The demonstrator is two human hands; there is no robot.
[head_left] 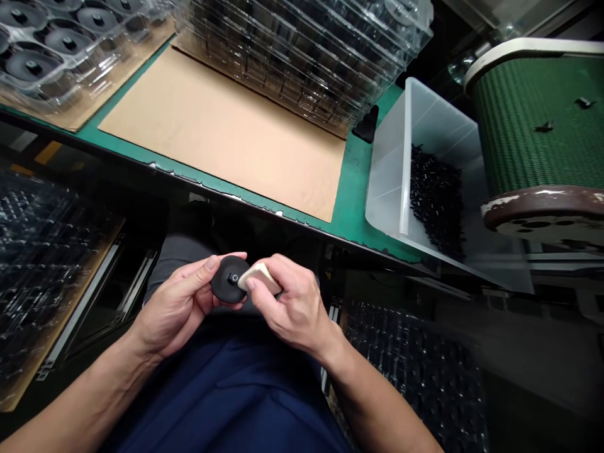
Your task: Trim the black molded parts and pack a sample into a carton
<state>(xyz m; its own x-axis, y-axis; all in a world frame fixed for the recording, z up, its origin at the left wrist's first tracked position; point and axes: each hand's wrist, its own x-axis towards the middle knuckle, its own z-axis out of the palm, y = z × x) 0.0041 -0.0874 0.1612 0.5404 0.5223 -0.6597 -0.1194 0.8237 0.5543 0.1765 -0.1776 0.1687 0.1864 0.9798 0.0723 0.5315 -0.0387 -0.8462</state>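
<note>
A round black disc-shaped part [224,289] with a short hub at its centre is gripped by its edge in my left hand [184,302]. Its hub side faces up toward me. My right hand [297,302] is closed on a small off-white block [262,277], pinched between thumb and fingers. One end of the block meets the disc beside the hub; its exact material cannot be made out. Both hands are over my lap, in front of the table edge.
A cardboard sheet [236,132] lies on the green table [356,189]. Behind it rise stacked clear trays [302,56]; another tray of black discs [51,47] sits left. At right are a translucent bin [389,163] of small black pieces and a green conveyor belt [528,138].
</note>
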